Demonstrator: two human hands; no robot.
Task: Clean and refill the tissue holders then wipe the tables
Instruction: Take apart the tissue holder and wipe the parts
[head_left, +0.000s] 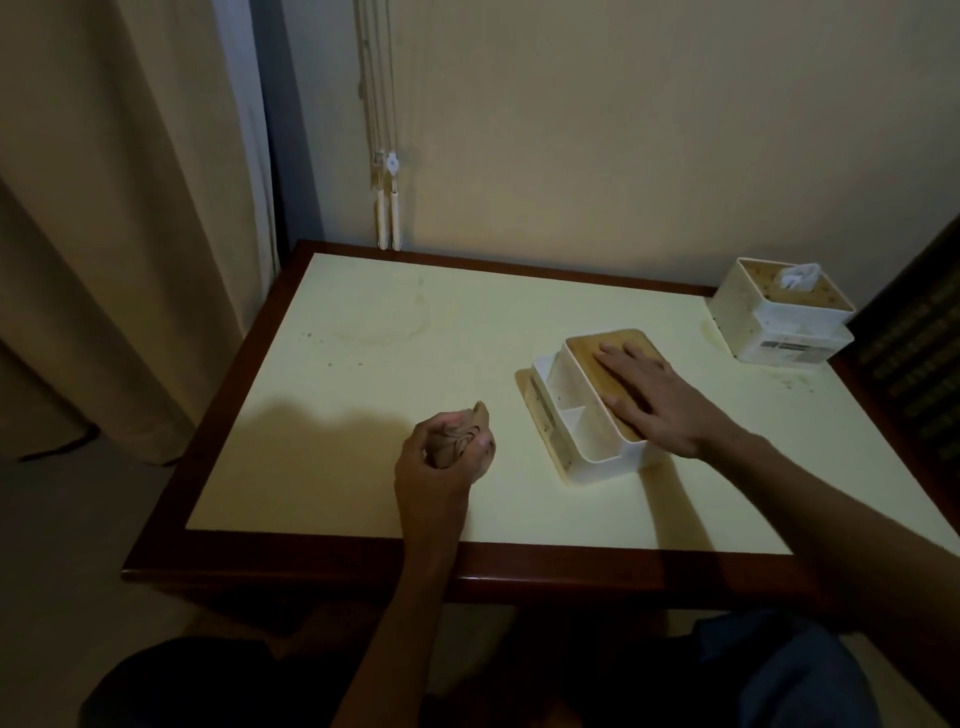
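Fingers spread flat, the right hand (655, 399) presses on the wooden lid (613, 371) of a white tissue holder (597, 410) at right of centre of the frame, while the left hand (447, 457), lower centre, has its fingers curled round a crumpled brown cloth (460, 434) just above the cream table (363, 395). The cleaning step appears to be in hand; the next move likely calls for bringing the cloth across to the steadied holder. Its open side compartments look empty, with dark specks on the walls. A second holder (779, 317), upper right, speckled with grime, shows a tissue (797, 275) poking from its top. Stains mark the tabletop.
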